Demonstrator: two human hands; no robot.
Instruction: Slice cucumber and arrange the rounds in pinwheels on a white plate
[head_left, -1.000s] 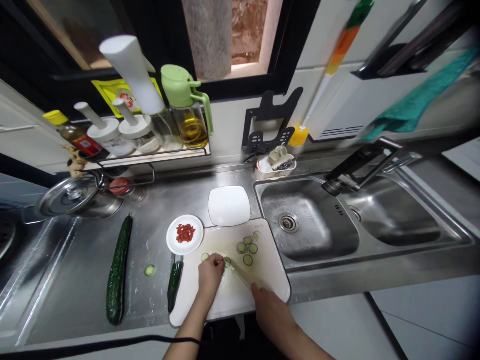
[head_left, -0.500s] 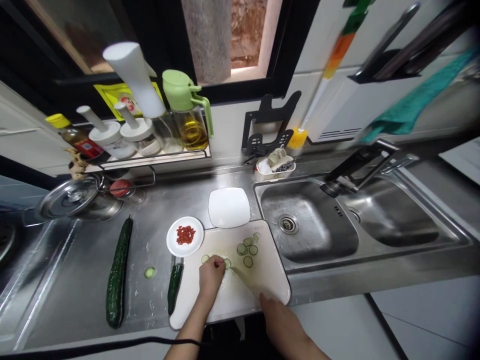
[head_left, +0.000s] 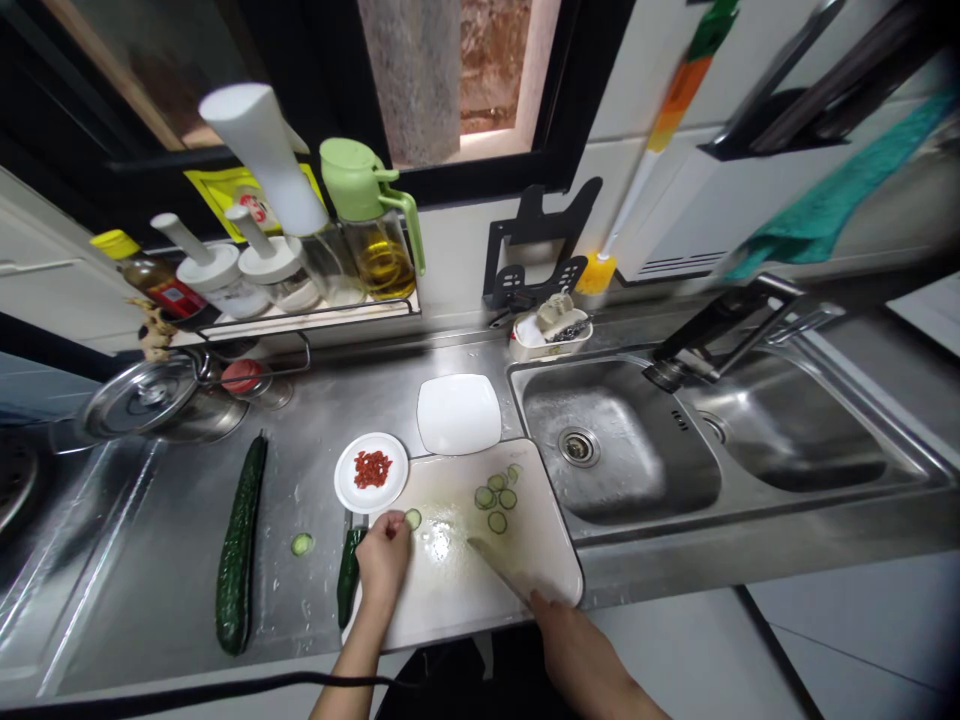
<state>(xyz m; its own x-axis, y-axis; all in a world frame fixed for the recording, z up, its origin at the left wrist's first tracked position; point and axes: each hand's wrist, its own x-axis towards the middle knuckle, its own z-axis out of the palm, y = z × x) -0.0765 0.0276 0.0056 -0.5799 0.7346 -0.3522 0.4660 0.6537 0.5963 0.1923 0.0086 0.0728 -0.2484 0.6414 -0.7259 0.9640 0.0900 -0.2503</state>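
Note:
My left hand is closed above the left part of the white cutting board, its fingertips pinched at a thin round cucumber slice. In my right hand is the handle end of a knife, its blade resting low over the board and pointing up-left. Several cucumber slices lie loosely grouped at the board's upper right. A cut length of cucumber rests along the board's left edge, beside my left wrist.
A round plate of chopped red pieces and a square white plate stand behind the board. A whole cucumber and a cucumber end lie left. The double sink is right; a condiment rack is back left.
My left hand has moved left across the board. The slice near the board's middle no longer shows there; one slice shows at my fingertips. The knife and my right hand have shifted slightly right.

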